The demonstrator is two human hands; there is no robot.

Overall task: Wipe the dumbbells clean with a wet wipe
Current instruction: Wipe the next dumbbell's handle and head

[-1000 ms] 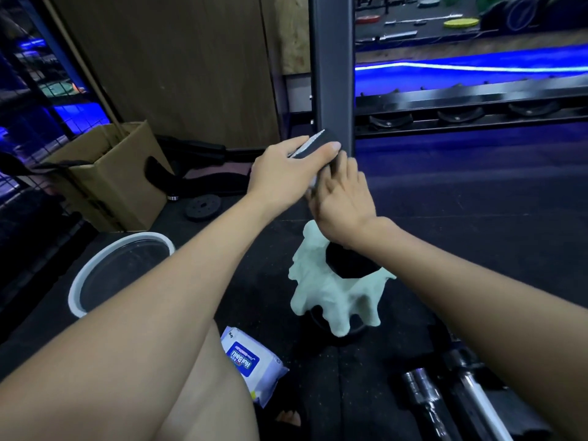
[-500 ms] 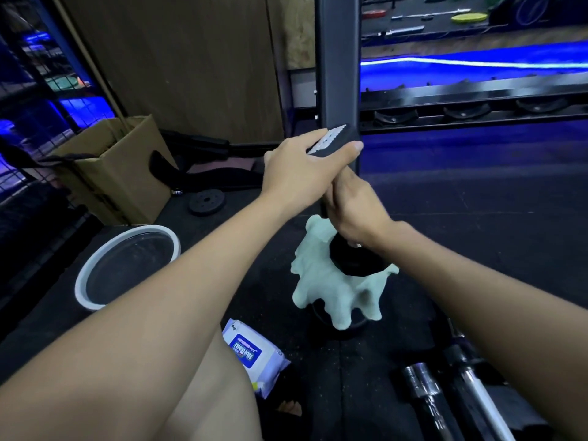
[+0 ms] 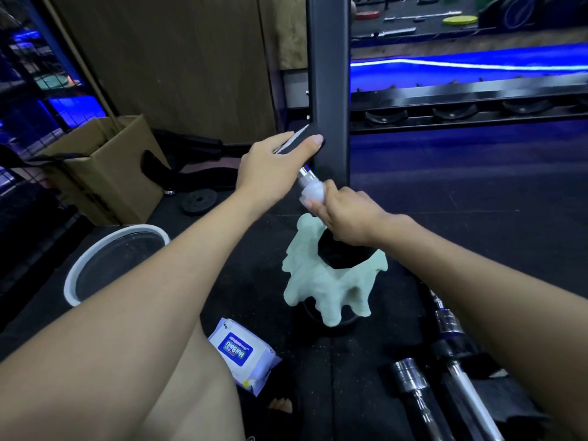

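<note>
Dumbbell (image 3: 306,176) stands on end, tilted, long axis floor-to-top. Left hand (image 3: 273,170) grips upper head. Right hand (image 3: 346,214) below it, fingers curled, pinching wet wipe (image 3: 313,194) round handle.

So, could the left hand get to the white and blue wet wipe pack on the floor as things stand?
Probably not right away: the left hand grips the upright dumbbell's black top end. Once freed, the white and blue wet wipe pack lies uncovered on the floor below that arm.

Dark rubber floor (image 3: 477,218), wipes pack (image 3: 242,354), white-rimmed basin (image 3: 105,246), cardboard box (image 3: 108,173), weight plate (image 3: 199,200)
</note>
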